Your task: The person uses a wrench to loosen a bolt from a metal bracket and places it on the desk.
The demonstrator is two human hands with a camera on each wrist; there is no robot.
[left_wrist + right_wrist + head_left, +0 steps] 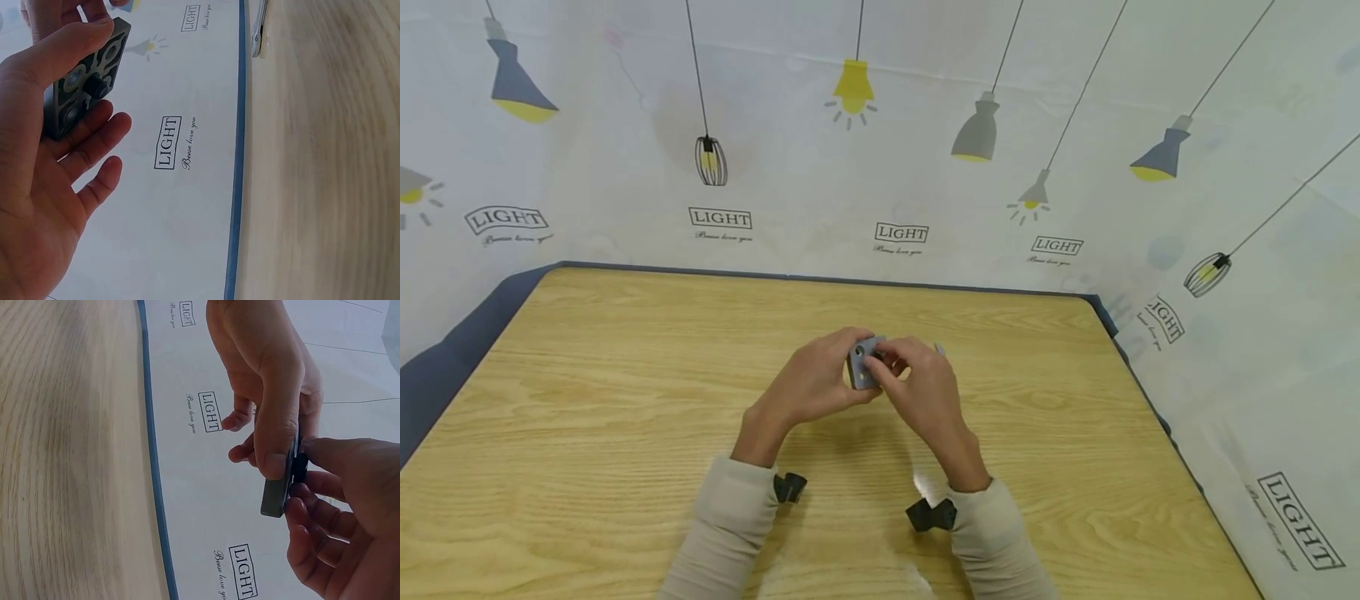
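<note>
A small grey rectangular block (862, 367) with rounded holes is held above the table. My left hand (816, 375) grips it by its edges, thumb on one side and fingertips on the other. A black stub (95, 86) stands out from the middle of its underside in the left wrist view. My right hand (922, 385) is at the block's upper face. There its thumb and fingers pinch a small black piece (300, 466), mostly covered by the fingers. Whether the stub and this piece are one part, I cannot tell.
Behind my right hand, a thin greyish thing (940, 348) lies on the wood-grain table (625, 400), largely hidden. White sheeting (790, 167) printed with lamps rises beyond the table's back and right edges. Dark straps (931, 515) sit at both wrists.
</note>
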